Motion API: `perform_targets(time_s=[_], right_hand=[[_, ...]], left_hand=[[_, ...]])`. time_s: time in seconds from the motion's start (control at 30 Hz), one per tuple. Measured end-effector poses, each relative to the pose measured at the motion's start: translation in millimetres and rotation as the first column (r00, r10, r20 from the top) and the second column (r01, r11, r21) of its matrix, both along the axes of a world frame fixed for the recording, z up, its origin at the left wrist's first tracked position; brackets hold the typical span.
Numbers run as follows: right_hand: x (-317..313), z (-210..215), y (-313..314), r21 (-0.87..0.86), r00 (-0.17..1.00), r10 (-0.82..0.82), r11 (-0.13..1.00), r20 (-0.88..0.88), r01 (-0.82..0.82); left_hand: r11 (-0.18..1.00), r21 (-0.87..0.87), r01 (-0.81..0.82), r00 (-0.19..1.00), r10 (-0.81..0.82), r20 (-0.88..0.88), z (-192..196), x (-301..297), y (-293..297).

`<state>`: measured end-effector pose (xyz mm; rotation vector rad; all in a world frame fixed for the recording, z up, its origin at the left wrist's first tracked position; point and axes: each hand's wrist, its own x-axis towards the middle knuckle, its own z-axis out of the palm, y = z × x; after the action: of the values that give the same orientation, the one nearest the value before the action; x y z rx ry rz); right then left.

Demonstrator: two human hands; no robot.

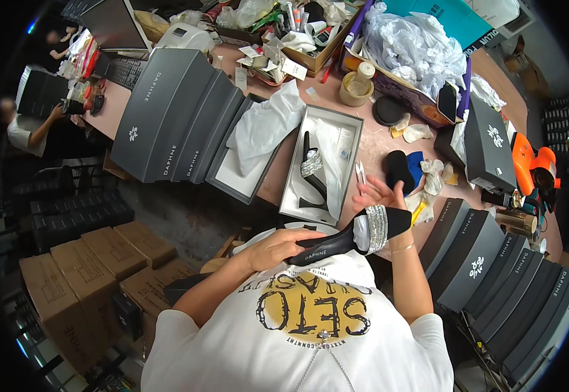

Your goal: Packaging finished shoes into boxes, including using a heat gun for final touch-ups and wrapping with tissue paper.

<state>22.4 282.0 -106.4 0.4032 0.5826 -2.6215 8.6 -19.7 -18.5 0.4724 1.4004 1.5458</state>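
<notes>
In front of my chest, my left hand (276,249) grips a black high-heeled sandal (343,242) by its heel end, fingers wrapped over the edge. A wide glittering rhinestone band crosses its front, with white stuffing tucked under it. My right hand (377,195) is behind the pointed toe, fingers spread and stretched out, the palm partly hidden by the sandal. Just beyond lies an open grey shoe box (287,208) holding a matching sandal (310,166) and white tissue paper (329,157).
Black shoe boxes (160,117) lean in a row at left, and more boxes (467,261) stand at right. A purple carton (421,98) of crumpled paper, a small jar (357,85) and a black cloth pad (399,170) sit on the table. Brown cartons (85,274) fill the lower left.
</notes>
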Motion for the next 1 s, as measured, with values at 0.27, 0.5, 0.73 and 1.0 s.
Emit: perform_targets(time_s=[0.27,0.5,0.73,1.0], right_hand=[[31,27,-25,-0.156,0.836,-0.545,0.822,0.065,0.548],[18,29,-20,-0.157,0.857,-0.515,0.850,-0.038,0.504],[20,27,-17,-0.167,0.860,-0.510,0.851,-0.033,0.498],[20,33,-19,-0.136,0.874,-0.483,0.871,-0.058,0.472]], left_hand=[[0.986,-0.136,0.092,0.970,-0.120,-0.211,21,-8,9],[0.970,-0.145,0.195,0.878,-0.239,-0.415,31,-19,6],[0.979,-0.169,0.114,0.781,-0.194,-0.593,24,-5,8],[0.994,-0.106,0.030,0.823,-0.084,-0.562,19,1,6]])
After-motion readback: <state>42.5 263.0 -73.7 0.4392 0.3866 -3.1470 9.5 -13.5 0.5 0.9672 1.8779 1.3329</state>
